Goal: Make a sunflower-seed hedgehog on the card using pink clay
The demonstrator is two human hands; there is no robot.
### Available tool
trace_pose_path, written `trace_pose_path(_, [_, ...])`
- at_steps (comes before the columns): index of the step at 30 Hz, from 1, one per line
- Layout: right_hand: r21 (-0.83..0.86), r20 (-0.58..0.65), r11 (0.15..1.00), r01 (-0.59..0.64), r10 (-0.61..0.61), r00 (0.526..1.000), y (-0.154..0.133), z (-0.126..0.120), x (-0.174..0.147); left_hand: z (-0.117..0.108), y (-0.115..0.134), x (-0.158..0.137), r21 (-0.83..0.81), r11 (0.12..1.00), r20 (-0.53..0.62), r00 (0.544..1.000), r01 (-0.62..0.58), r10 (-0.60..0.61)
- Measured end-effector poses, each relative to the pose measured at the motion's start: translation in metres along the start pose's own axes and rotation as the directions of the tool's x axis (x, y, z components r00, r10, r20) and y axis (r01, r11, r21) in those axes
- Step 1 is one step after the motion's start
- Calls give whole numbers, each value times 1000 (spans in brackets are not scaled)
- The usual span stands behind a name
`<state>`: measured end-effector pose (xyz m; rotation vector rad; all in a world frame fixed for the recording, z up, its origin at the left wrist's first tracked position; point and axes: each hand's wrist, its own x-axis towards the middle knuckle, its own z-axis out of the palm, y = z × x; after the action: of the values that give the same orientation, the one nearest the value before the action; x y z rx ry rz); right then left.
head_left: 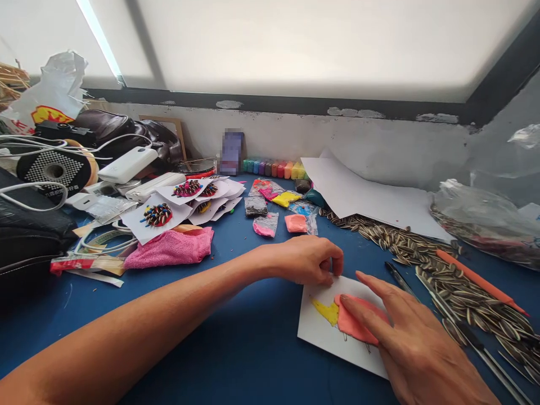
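Two notes from my feed: right-hand grip [419, 336] is spread, released, one finger [365, 319] on the coral clay [351, 328] atop the white card [312, 333], so I'd smooth lightly outward, keeping the left-hand grip [307, 260], closure unclear, at the card's far edge.

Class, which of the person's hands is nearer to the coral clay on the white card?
Right. The right hand touches the coral clay; the left hand is at the far edge of the white card, apart from the clay.
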<state>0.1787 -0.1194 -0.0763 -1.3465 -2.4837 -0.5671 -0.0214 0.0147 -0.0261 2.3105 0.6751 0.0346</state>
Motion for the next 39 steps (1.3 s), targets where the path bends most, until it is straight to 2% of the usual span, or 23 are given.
trace_pose_path(6, [58, -100, 998, 11, -5, 995, 6, -6, 0, 0, 4, 1, 10, 1000, 3, 1000, 19, -19])
trace_pose_path(9, [33, -69, 999, 16, -13, 998, 9, -6, -1, -1, 1, 1, 7, 1000, 18, 1000, 9, -9])
trace_pose_path(12, [14, -57, 1000, 16, -15, 998, 9, -3, -1, -6, -2, -1, -38, 999, 81, 996, -22, 25])
trace_pose_path(16, [-1, -138, 1000, -3, 3, 990, 3, 1, 2, -11, -1, -5, -12, 999, 184, 982, -36, 38])
trace_pose_path(19, [-15, -168, 1000, -16, 13, 986, 1, -2, 4, -9, 3, -7, 83, 996, 169, 985, -39, 24])
trace_pose_path(22, [2, -140, 1000, -7, 7, 990, 3, -8, 5, -5, 7, -8, 131, 990, 149, 989, -47, 27])
trace_pose_path(28, [52, -114, 999, -8, 14, 993, -1, -17, 10, -4, 8, -8, 147, 988, 159, 987, -52, 28])
trace_pose_path(39, [94, -96, 994, -59, 68, 993, -6, -12, 8, -3, 5, -8, 151, 985, 158, 986, -81, 57])
